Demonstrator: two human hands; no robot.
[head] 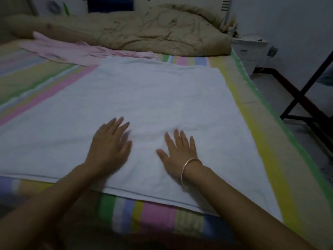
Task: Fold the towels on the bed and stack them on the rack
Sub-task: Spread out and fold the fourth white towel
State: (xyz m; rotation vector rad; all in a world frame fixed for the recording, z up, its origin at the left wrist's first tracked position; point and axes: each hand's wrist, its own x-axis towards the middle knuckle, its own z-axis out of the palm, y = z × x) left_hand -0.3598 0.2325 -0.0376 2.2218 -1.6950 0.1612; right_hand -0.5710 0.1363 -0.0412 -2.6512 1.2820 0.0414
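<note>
The white towel (153, 105) lies flat on the striped bed sheet (36, 73), its long side running left to right. I see my left hand (110, 147) and right hand (178, 152) resting on its near part, fingers straight and a little spread. Beyond the towel lie a pink towel (81, 51) and a beige quilt (144, 31). To its right a dark frame (306, 98) stands on the floor.

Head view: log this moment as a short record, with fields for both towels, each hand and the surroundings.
white towel: spread flat on the striped sheet, near edge looks doubled
pink towel: crumpled, unfolded, beyond the white towel's far left corner
left hand: flat on the white towel, fingers straight
right hand: flat on the white towel, fingers spread, bracelet on the wrist
quilt: tan, bunched beyond both towels
right side: dark wooden frame, partly in view
</note>
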